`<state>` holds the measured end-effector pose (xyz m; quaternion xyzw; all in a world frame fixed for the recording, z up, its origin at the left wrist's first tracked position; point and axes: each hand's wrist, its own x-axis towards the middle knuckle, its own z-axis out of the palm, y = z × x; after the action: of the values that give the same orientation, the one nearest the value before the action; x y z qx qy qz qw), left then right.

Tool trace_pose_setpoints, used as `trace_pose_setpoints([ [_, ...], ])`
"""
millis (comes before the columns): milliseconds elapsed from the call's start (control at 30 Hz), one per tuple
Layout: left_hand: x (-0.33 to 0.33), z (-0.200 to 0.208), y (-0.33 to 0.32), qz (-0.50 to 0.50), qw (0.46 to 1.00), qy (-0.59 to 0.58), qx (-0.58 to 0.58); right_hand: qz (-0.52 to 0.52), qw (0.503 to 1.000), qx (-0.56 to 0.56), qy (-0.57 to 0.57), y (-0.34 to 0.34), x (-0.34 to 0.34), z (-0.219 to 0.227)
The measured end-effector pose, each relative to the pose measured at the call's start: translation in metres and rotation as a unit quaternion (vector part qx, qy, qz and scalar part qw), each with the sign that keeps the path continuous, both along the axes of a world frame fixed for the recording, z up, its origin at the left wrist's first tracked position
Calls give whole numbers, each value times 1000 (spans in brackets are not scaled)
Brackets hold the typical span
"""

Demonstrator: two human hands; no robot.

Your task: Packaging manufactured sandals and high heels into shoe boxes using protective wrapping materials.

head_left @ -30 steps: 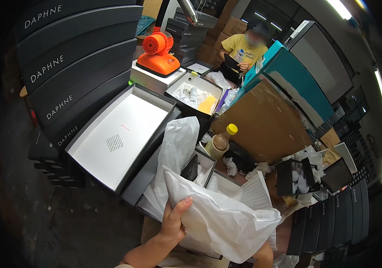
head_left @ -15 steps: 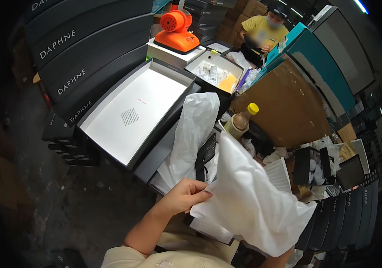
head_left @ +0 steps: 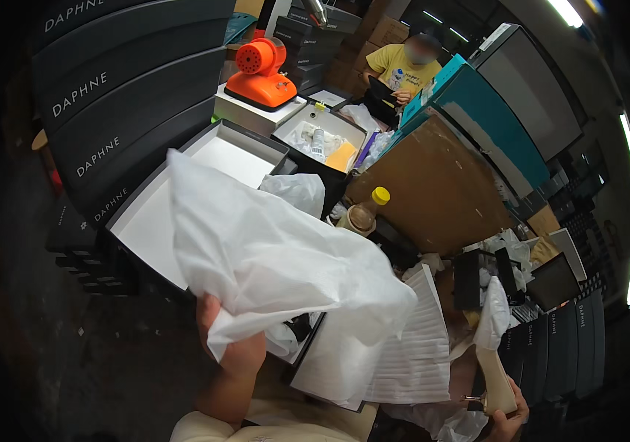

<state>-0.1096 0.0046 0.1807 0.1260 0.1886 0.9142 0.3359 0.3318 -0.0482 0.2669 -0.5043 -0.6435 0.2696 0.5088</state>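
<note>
My left hand [head_left: 234, 339] is closed on the near left edge of a large white wrapping sheet [head_left: 278, 250], thin and creased. The sheet spreads over the open boxes and hides some of their contents; its folds cover part of my fingers. At the lower right, my right hand [head_left: 512, 414] grips a beige high-heeled shoe [head_left: 497, 379] by its rear end. White paper stuffing [head_left: 493, 317] sticks up from the shoe's far end. A pleated white paper sheet [head_left: 418, 346] lies between my hands, partly under the wrapping sheet.
A white-lined dark box part [head_left: 237, 147] lies left of centre, beside tall stacks of dark shoe boxes [head_left: 131, 96]. Beyond are an orange blower [head_left: 261, 81], a small box [head_left: 296, 140] of supplies and a yellow-capped bottle [head_left: 365, 214]. Cardboard [head_left: 433, 184] stands at right; a co-worker [head_left: 407, 70] sits behind.
My left hand has moved left, drawing the white sheet across the open box part. My right hand has come out from under the sheet to the right, and the beige shoe now shows in it.
</note>
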Motion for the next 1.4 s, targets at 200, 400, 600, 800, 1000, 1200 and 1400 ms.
trace_pose_setpoints([
  [200, 6, -2, -6, 190, 869, 454, -45, -173, 982, -50, -49, -6, -1, -4],
  [400, -3, 27, 44, 204, 628, 751, -27, -145, 970, -96, -169, 23, -11, -48],
  [600, 12, -58, 99, 57, 260, 901, -342, -100, 960, -98, -243, 55, -41, -90],
  [800, 8, -62, 121, -82, 364, 838, -399, -121, 935, -138, -302, 67, -43, -140],
  [1000, 36, -32, 85, 98, 374, 890, -242, -58, 942, -85, -320, 42, -78, -77],
  [1200, 97, -51, 14, -101, 319, 942, 2, 162, 940, 168, -247, 13, -148, -35],
  [1400, 103, -77, 16, -241, 255, 936, -17, 159, 820, -39, -549, 33, -173, -36],
])
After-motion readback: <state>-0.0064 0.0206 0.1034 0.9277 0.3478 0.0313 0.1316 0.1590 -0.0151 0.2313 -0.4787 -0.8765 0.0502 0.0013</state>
